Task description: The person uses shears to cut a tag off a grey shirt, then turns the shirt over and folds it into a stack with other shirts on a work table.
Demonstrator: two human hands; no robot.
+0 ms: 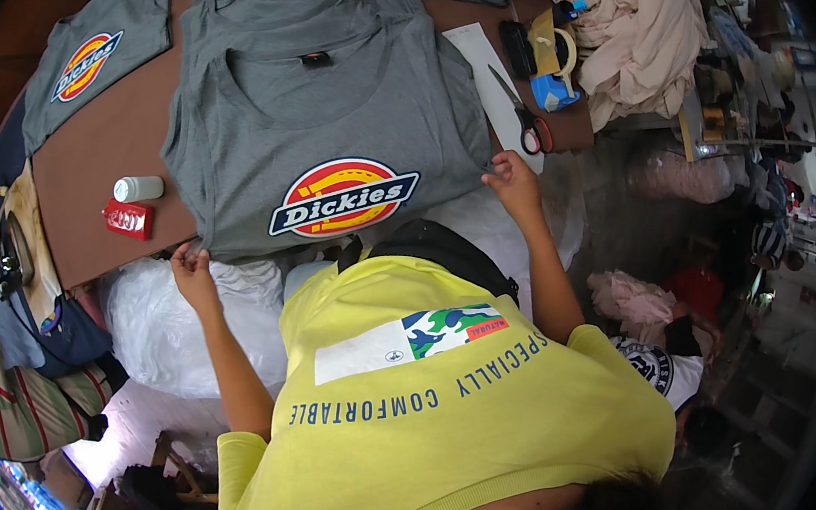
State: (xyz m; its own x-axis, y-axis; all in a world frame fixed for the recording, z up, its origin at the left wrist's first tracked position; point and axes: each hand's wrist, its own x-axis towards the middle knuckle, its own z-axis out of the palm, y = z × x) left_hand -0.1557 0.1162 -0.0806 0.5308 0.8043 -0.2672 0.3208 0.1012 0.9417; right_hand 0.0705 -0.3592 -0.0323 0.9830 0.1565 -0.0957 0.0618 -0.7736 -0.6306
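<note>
A grey tank top with a red, yellow and black printed patch lies spread on the brown table, its neckline away from me. My left hand is closed at the near left corner of the tank top, fingertips pinching the cloth edge. At the near right corner, my right hand pinches the cloth between thumb and fingers. Between the two hands, the near edge of the tank top runs along the table's front. Further grey garments lie beneath and beyond it.
Scissors lie on a white paper strip at the right, near a blue tape dispenser. A white bottle and a red box sit at left. Beige cloth is heaped at right; clear plastic bulges below the table.
</note>
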